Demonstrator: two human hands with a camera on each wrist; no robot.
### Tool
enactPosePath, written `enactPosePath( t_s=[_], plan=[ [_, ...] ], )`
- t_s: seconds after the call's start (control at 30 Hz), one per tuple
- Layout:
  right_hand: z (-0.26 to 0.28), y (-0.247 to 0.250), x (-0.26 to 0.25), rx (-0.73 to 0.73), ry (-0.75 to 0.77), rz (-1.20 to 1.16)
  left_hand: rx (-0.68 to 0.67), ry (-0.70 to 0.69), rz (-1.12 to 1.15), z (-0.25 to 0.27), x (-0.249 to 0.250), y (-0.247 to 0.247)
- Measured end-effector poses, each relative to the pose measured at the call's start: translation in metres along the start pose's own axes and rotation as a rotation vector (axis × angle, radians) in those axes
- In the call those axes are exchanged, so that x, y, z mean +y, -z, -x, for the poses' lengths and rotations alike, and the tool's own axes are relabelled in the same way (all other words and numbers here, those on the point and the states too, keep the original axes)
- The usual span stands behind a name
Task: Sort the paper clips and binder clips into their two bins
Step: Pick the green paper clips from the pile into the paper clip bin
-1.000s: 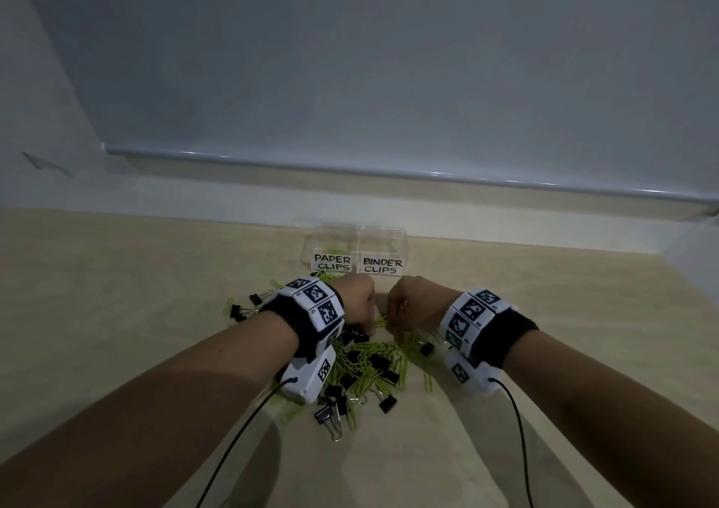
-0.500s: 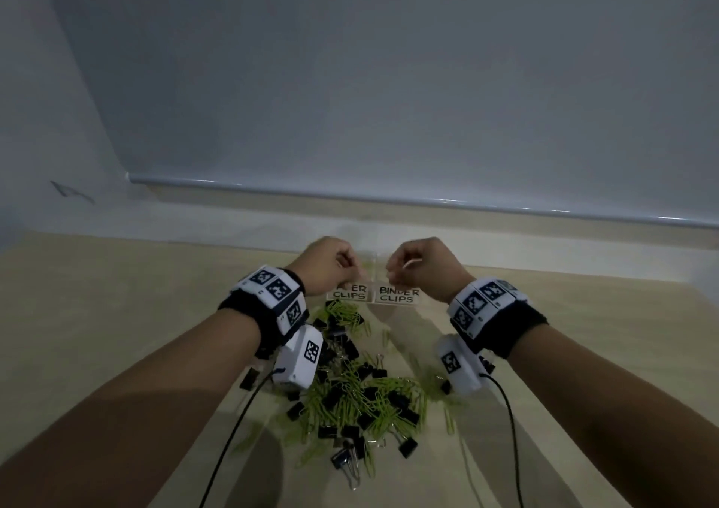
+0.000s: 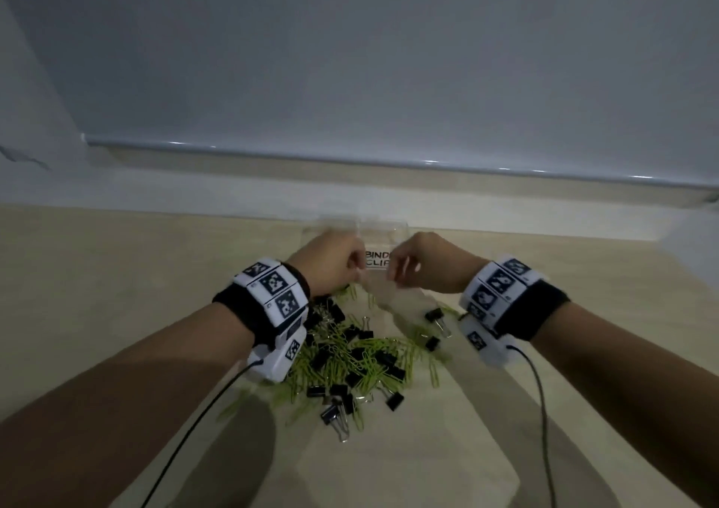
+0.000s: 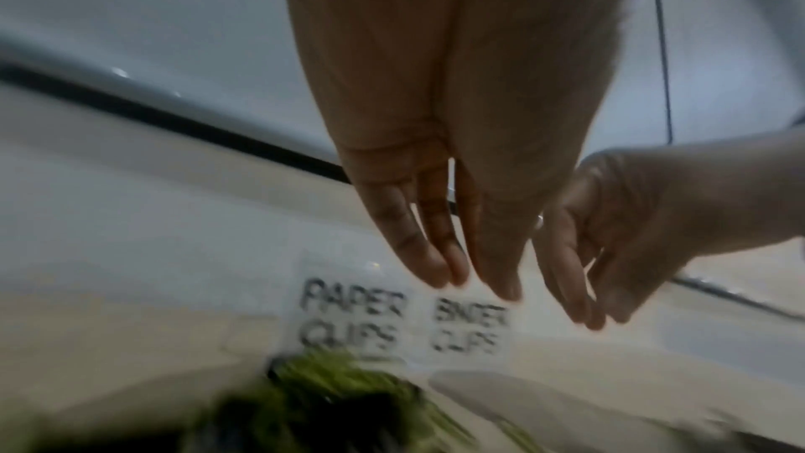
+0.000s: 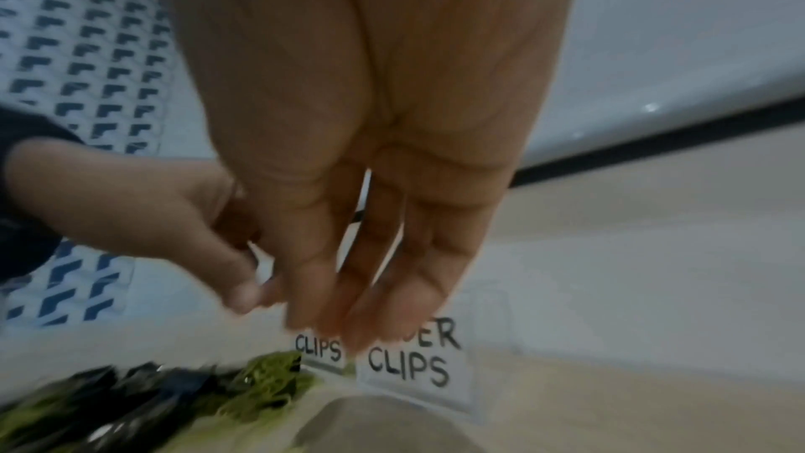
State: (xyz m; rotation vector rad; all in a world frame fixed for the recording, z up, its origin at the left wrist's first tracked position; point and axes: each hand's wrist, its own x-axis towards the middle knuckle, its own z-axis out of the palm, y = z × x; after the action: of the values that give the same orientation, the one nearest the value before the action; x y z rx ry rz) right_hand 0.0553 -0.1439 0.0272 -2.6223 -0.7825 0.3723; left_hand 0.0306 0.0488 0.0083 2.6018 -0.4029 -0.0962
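Note:
A mixed pile of green paper clips (image 3: 370, 364) and black binder clips (image 3: 334, 414) lies on the tan table between my forearms. Behind it stand two small clear bins, labelled PAPER CLIPS (image 4: 351, 312) and BINDER CLIPS (image 4: 469, 329). My left hand (image 3: 358, 271) hovers over the paper clip bin (image 3: 335, 222), fingers hanging straight down (image 4: 474, 283) with nothing visible in them. Just right of it, my right hand (image 3: 393, 270) hangs over the binder clip bin (image 3: 387, 228); its straight fingers (image 5: 348, 326) show no clip either. Both wrist views are blurred.
The bins stand near the table's far edge (image 3: 505, 235), just before a white wall with a ledge (image 3: 428, 165). A few stray binder clips (image 3: 435, 316) lie right of the pile. Cables (image 3: 186, 437) trail from both wrist cameras.
Both hands rose from the pile as closed fists and moved forward over the bins. Their fingers have now straightened and point down at the bins.

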Motion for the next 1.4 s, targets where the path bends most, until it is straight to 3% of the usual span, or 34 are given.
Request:
enactPosePath(
  t_s=[0.1,0.17,0.33,0.5,0.6,0.7,0.8,1.07,1.23,1.4],
  plan=[
    [0.042,-0.005,0.011,-0.175,-0.069,0.065,-0.277,-0.080,-0.014,0.019,0.015,-0.024],
    [0.058,-0.015,0.016,-0.187,-0.086,0.092,-0.331,-0.085,-0.087,0.020,0.019,-0.037],
    [0.071,-0.043,0.022,-0.112,-0.087,0.125,-0.311,-0.076,-0.177,0.019,0.025,-0.042],
    [0.076,-0.040,0.031,-0.015,-0.065,0.122,-0.258,-0.019,-0.311,0.025,0.017,-0.035],
    [0.080,-0.028,0.049,0.043,-0.135,0.153,-0.175,-0.034,-0.223,0.031,0.017,-0.034],
    [0.082,-0.024,0.054,0.015,-0.152,0.185,-0.242,-0.063,-0.028,0.042,0.035,-0.041],
    [0.074,-0.029,0.039,-0.041,-0.070,0.178,-0.301,-0.093,-0.114,0.048,0.046,-0.054],
    [0.057,-0.046,0.008,-0.210,0.048,0.225,-0.200,-0.011,0.110,0.049,0.031,-0.039],
    [0.053,-0.049,0.011,-0.172,0.017,0.189,-0.075,0.037,-0.087,0.054,0.005,-0.009],
    [0.053,-0.046,0.008,-0.164,0.045,0.230,-0.235,-0.028,-0.140,0.052,0.021,-0.023]
  ],
)
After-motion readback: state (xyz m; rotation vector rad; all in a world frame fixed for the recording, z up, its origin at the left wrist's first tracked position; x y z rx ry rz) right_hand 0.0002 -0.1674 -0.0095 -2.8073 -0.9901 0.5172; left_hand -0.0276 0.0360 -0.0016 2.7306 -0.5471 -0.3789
